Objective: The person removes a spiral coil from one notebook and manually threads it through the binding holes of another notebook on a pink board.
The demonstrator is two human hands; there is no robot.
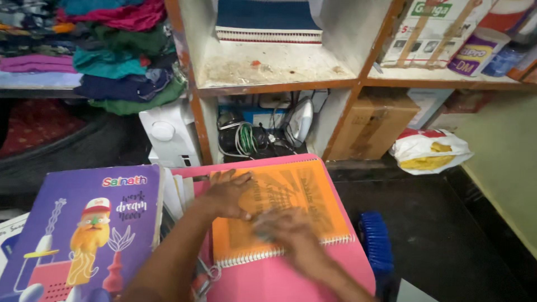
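Left hand (226,196) lying flat, fingers spread, on orange spiral-bound notebook (279,210) | right hand (291,235) blurred, grip undeterminable, pressing nearer the spiral edge | long axis running away from the person

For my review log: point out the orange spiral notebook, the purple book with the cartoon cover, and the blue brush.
orange spiral notebook (305,190), head view, upper right cover.
purple book (72,196), head view, bare upper cover.
blue brush (376,243), head view, middle of bristles.

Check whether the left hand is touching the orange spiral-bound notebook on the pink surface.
Touching. The head view shows the left hand lying flat on the orange spiral-bound notebook, fingers spread across its cover.
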